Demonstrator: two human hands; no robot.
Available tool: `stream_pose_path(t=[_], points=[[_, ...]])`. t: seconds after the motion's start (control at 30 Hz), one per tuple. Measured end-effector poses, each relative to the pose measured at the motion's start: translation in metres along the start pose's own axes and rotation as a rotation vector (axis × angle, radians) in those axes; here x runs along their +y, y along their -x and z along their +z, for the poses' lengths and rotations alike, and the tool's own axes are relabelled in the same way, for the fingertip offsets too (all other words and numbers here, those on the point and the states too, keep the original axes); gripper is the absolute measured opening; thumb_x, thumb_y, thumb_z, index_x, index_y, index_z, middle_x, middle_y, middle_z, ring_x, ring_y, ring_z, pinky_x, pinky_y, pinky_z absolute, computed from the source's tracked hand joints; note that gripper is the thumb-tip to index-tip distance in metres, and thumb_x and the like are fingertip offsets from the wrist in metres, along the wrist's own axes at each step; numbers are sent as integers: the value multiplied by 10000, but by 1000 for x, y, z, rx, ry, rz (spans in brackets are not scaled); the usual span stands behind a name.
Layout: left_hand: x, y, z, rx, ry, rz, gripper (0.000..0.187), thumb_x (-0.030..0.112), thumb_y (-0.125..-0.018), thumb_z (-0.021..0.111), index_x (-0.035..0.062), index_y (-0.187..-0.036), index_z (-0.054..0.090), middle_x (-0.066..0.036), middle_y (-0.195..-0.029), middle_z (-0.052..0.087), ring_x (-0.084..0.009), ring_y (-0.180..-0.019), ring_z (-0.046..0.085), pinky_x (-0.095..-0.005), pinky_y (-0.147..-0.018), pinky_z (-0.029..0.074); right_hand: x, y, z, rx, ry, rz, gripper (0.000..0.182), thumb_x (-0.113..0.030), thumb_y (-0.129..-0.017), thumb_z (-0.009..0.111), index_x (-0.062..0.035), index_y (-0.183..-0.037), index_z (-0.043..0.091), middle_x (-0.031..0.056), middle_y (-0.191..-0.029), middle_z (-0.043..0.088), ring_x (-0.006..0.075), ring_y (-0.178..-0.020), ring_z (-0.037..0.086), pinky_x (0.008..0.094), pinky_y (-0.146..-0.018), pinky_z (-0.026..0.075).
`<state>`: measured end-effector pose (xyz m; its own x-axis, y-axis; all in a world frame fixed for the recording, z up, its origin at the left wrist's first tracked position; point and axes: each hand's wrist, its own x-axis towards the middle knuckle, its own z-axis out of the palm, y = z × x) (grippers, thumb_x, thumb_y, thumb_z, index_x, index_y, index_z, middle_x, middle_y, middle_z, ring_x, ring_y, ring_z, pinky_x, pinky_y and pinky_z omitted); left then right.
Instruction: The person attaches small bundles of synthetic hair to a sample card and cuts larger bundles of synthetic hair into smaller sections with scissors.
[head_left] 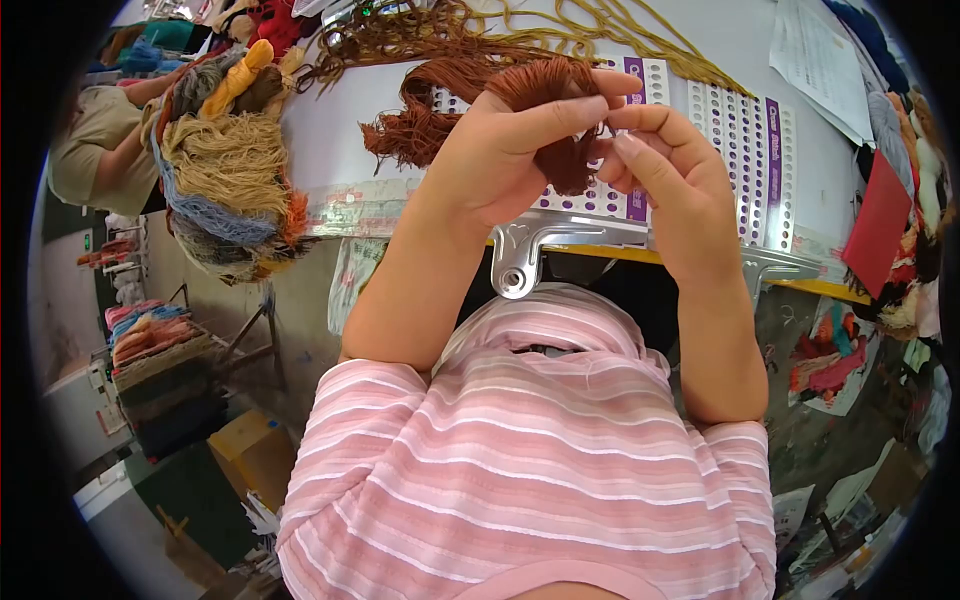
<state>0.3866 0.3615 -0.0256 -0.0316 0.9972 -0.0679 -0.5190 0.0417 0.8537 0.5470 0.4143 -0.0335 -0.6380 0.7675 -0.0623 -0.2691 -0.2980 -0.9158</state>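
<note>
A looped bundle of reddish-brown thread [545,82] hangs in my left hand [510,140], whose thumb and fingers close round it. My right hand [665,160] is at the bundle's right side, thumb and index finger pinched together close to my left fingertips; what lies in that pinch is too small to make out. More reddish-brown thread [415,130] rests on the table to the left of my left hand. Under both hands lie white cards with rows of holes and purple strips [773,150].
Olive-yellow strands [640,40] and brown strands [345,50] lie at the table's far side. Metal clamps [515,270] sit on the near edge. Mixed yarn [230,170] is piled at the left, beside another person's arm [125,150]. A red card [878,225] is at the right.
</note>
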Motion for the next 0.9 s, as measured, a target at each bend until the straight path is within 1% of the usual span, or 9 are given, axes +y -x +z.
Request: stream_pose_path(t=[0.03,0.13,0.23,0.33,0.43,0.63,0.73,0.83,0.9], points=[[-1,1,1,39,-19,6,362,120,-903,508,-20,-1235,537,-118,-1172,592,-191,-1003,594,-318,-835,488,-1,0,3,21,32,-2,178,-103,-873,608,29,-993,598,39,-742,630,67,-661,542,204,-635,419],[-3,-1,-6,-67,99,-43,397,170,-923,468,-42,-1256,504,-155,-1266,533,-226,-1097,561,-345,-902,465,4,-1,4,24,124,-24,194,-71,-842,641,37,-997,602,-9,-661,583,34,-578,487,180,-544,360],[-2,1,1,-20,115,-88,437,209,-937,433,-64,-1278,465,-172,-1303,498,-248,-1143,531,-370,-959,431,0,0,4,-1,179,-42,154,-59,-830,653,33,-950,622,-44,-618,533,7,-547,430,174,-490,302],[-4,1,-3,-32,158,-125,452,204,-935,440,-79,-1287,441,-178,-1295,500,-248,-1158,521,-379,-989,408,5,1,7,20,159,-49,115,-61,-821,670,26,-891,641,-59,-614,515,-4,-544,393,172,-481,292],[-6,1,-4,-50,181,-130,437,209,-935,444,-66,-1274,462,-172,-1262,526,-244,-1157,523,-371,-985,412,5,3,4,27,163,-36,101,-69,-826,670,22,-864,648,-51,-640,549,-3,-565,426,168,-496,311],[-2,6,-2,-64,158,-58,405,203,-929,472,-41,-1251,497,-107,-1066,608,-201,-1017,577,-345,-905,452,0,11,4,12,116,-37,97,-75,-835,667,16,-866,648,-13,-706,612,14,-632,500,162,-551,367],[0,10,3,-45,141,-35,421,199,-925,484,-42,-1270,477,-84,-1001,606,-181,-923,594,-323,-847,471,-1,14,5,12,113,-56,94,-68,-834,667,16,-871,648,-4,-732,614,16,-646,505,166,-562,381],[3,12,4,-84,159,-17,456,149,-882,549,-37,-1288,457,-74,-973,611,-156,-894,600,-295,-814,475,3,17,8,11,67,-108,95,-63,-835,664,18,-882,646,6,-775,618,20,-675,516,168,-573,389],[4,14,6,-78,-97,84,496,96,-836,597,-43,-1289,449,-71,-937,618,-141,-877,601,-283,-796,476,1,19,9,18,109,-130,94,-59,-835,660,20,-885,642,8,-794,617,23,-688,518,170,-579,392]])
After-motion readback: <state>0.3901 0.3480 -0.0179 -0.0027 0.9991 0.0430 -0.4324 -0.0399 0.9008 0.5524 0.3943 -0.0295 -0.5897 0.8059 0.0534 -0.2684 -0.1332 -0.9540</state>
